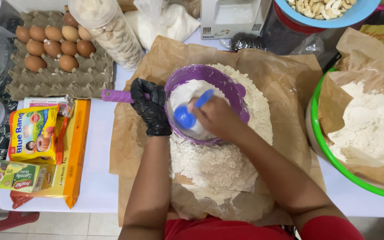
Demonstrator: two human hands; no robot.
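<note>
Black-gloved left hand grips the purple plastic sieve handle; bare right hand clasps a blue plastic spoon over the flour heap.

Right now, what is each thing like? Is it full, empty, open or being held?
Purple plastic sieve: held by its handle, flour inside.
Left hand in a black glove: gripping the sieve's handle.
Right hand: bare, holding a blue plastic spoon inside the sieve.
Brown paper sheet: spread out, heaped with flour.
Grey cardboard egg tray: partly filled with brown eggs.
Green-rimmed bowl: lined with paper, holding flour.
Blue bowl: holding pale nuts.
</note>
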